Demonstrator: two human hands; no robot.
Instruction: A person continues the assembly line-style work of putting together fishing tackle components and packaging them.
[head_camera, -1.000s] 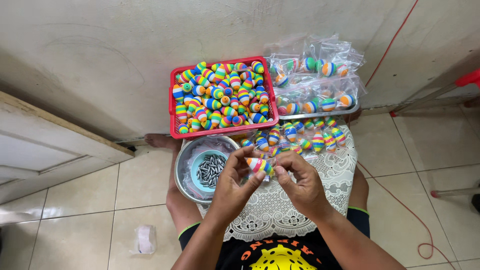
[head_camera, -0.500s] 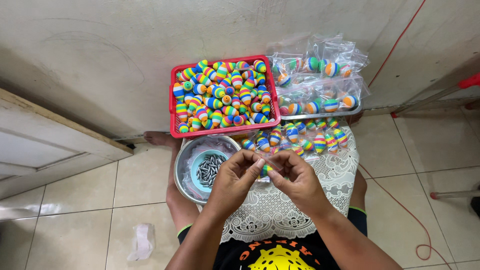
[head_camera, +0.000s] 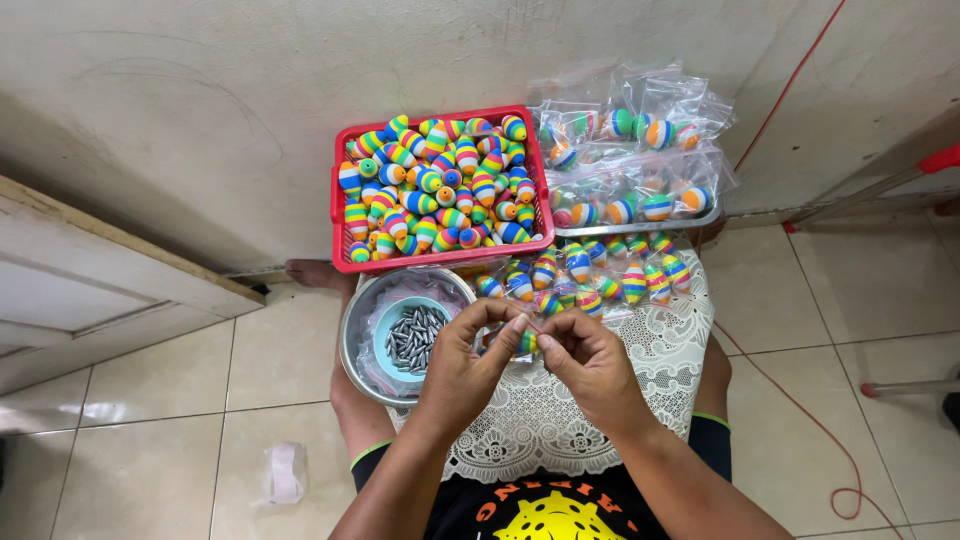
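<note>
My left hand (head_camera: 468, 362) and my right hand (head_camera: 590, 362) meet over my lap, both pinching one small rainbow-striped egg-shaped float (head_camera: 526, 343) between the fingertips. It is mostly hidden by my fingers. Just left of my hands sits a metal bowl (head_camera: 360, 305) holding a small blue dish of grey metal sinkers (head_camera: 413, 338). A white lace cloth (head_camera: 660, 345) covers my lap, with several striped floats (head_camera: 590, 275) lying on its far edge.
A red plastic basket (head_camera: 341, 205) full of striped floats stands against the wall. To its right, a tray carries clear bags (head_camera: 640, 160) of packed floats. A red cord (head_camera: 800, 395) runs across the tiled floor on the right. A crumpled white scrap (head_camera: 285, 472) lies left.
The striped float was plainly visible between my fingertips a second ago; my hands have closed together around it and now cover most of it.
</note>
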